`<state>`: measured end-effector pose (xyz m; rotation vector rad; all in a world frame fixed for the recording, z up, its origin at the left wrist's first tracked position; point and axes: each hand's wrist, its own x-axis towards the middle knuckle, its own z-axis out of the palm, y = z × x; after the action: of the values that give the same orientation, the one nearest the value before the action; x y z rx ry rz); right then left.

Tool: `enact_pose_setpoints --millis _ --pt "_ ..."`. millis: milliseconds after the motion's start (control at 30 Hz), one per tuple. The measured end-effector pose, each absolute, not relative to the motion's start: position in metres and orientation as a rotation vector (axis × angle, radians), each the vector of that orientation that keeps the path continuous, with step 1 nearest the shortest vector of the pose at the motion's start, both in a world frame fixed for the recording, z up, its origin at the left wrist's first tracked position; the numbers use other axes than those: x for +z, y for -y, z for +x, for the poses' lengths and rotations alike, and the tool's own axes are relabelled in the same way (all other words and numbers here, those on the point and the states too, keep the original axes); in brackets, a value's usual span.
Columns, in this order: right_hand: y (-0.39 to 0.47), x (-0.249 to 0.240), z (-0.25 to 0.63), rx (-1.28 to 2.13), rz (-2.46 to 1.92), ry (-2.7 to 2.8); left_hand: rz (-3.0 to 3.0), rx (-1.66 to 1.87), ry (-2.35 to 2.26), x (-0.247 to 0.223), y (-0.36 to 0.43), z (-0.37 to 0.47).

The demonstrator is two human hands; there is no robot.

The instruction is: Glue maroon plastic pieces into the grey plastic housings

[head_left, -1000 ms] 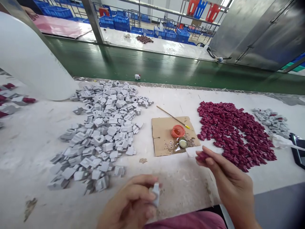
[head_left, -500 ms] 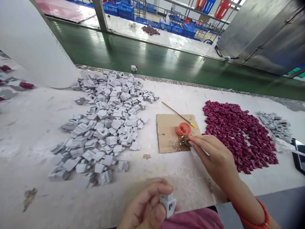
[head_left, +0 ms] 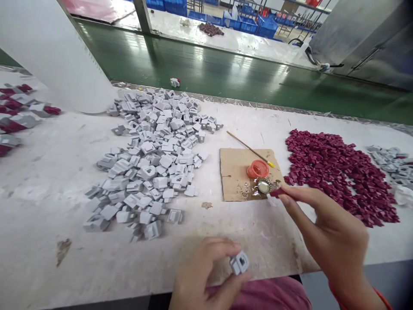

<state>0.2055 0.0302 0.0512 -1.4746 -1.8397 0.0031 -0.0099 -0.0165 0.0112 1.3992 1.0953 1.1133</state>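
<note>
Near the table's front edge, my left hand (head_left: 209,271) pinches a grey plastic piece (head_left: 239,263) with a square hole facing up. My right hand (head_left: 325,224) grips a small maroon plastic piece (head_left: 276,193) between thumb and forefinger, just right of a bottle cap (head_left: 263,186). That cap lies on a wet patch of a cardboard square (head_left: 230,185). Behind it stands a small red cup (head_left: 257,169) with clear liquid. A thin stick (head_left: 248,147) with a yellow end rests across the cardboard's far edge.
Grey pieces form a large heap (head_left: 155,159) on the left, maroon pieces another (head_left: 342,172) on the right. Joined grey-and-maroon pieces lie at far left (head_left: 29,107). A white cylinder (head_left: 77,64) stands by the green conveyor belt (head_left: 226,69), which carries one piece (head_left: 175,82).
My right hand has drawn back right from the bottle cap, bringing the maroon piece into view. My left hand has turned the grey piece slightly. The piece on the belt has shifted left relative to the heap.
</note>
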Motion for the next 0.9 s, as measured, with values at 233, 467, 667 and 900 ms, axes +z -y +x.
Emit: enact_pose_setpoints --millis 233,467,667,900 --pt "0.021 0.032 0.171 0.606 -1.354 1.562 2.112 1.194 -1.235 -0.004 0.012 -0.004" --pt "0.021 0.02 0.166 0.65 -1.273 1.634 2.084 1.189 -1.262 -0.001 0.016 -0.004" --pt "0.02 0.021 0.166 0.639 -1.239 1.698 2.103 1.16 -1.252 -0.003 0.017 -0.004" --pt "0.013 0.027 0.165 0.712 -1.172 1.838 2.124 1.146 -1.254 -0.001 0.015 -0.008"
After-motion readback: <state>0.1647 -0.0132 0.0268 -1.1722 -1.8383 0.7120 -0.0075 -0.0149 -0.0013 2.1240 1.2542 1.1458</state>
